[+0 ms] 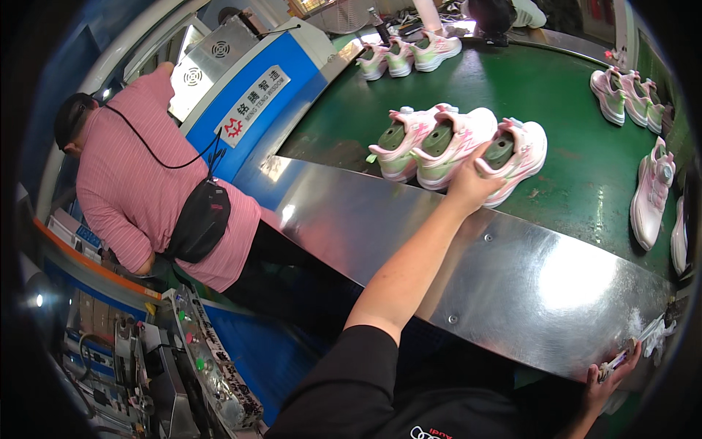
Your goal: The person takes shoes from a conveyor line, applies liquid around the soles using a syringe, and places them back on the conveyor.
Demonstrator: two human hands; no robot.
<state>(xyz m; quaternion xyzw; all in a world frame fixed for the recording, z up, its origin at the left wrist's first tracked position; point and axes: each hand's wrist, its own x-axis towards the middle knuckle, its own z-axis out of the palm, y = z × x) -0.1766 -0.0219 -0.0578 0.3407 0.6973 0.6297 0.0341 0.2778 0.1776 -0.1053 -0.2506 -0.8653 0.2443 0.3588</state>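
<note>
Pink shoes (pixel 512 150), three together, left hand (pixel 472 183) on one

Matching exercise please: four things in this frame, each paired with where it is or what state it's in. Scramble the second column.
Things:
1. Left hand
2. Right hand
3. Person in pink striped shirt
4. Lone pink shoe lying on its side

Places/states:
A. At the lower right edge of the shiny metal panel, holding a small tool
B. At the right of the green conveyor belt
C. At the blue machine on the left, back turned
D. Gripping a pink-and-green sneaker, rightmost of three side by side

Pairs: 1-D, 2-A, 3-C, 4-B
</note>
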